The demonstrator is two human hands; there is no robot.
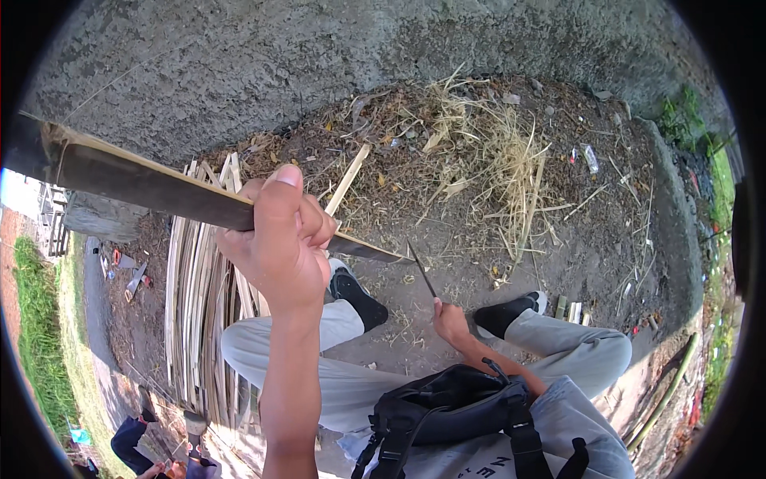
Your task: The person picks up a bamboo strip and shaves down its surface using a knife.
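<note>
My left hand (287,219) is raised at centre left, its fingers wrapped round a long bamboo strip (159,182). The strip has a dark face and a pale edge. It slants from the far left down to a narrow end between my feet. My right hand (452,323) is lower, in front of my lap, closed on the handle of a knife (423,273). The handle is mostly hidden by my fingers. The thin dark blade points up and left, and its upper part meets or overlaps the strip's narrow end; I cannot tell whether they touch.
A stack of split bamboo slats (195,303) lies to my left. Dry shavings (511,168) cover the dirt before a rough concrete wall (319,56). A black bag (447,407) sits at my waist. Saws (136,279) lie at far left; another person (132,443) is at lower left.
</note>
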